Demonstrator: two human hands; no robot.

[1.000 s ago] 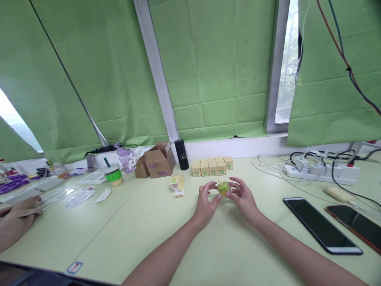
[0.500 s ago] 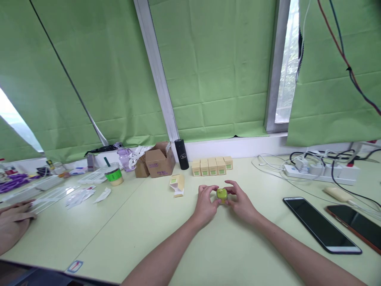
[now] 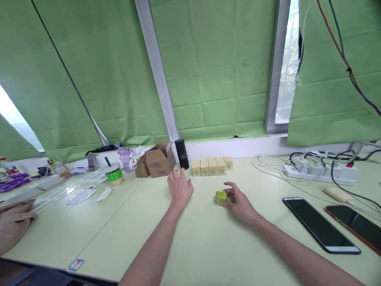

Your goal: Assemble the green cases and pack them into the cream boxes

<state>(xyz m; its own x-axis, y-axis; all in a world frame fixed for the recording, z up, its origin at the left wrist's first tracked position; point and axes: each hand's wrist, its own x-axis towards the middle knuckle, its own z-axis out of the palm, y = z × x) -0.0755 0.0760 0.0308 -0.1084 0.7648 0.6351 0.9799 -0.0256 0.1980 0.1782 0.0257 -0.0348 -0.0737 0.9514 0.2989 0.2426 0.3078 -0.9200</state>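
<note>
My right hand (image 3: pixel 239 202) has its thumb and fingers at the right side of a small clear jar with a yellow-green lid (image 3: pixel 221 197), which sits upright on the table. The index finger is raised above the lid's level. My left hand (image 3: pixel 180 187) reaches forward, palm down with fingers apart, over the spot of a small opened cardboard box (image 3: pixel 179 172). That box is almost wholly hidden under the hand, so whether the fingers touch it I cannot tell. Behind my hands stands a row of several small kraft boxes (image 3: pixel 208 167) with green labels.
A black bottle (image 3: pixel 181 154) and a larger open carton (image 3: pixel 161 161) stand at the back. On the left are a drink cup (image 3: pixel 114 174) and another person's hand (image 3: pixel 16 220). A power strip (image 3: pixel 321 173) with cables and two phones (image 3: pixel 321 224) lie on the right.
My left hand has let go of the jar and moved left and forward over the opened small box. My right hand stays at the jar, which sits slightly lower and further left.
</note>
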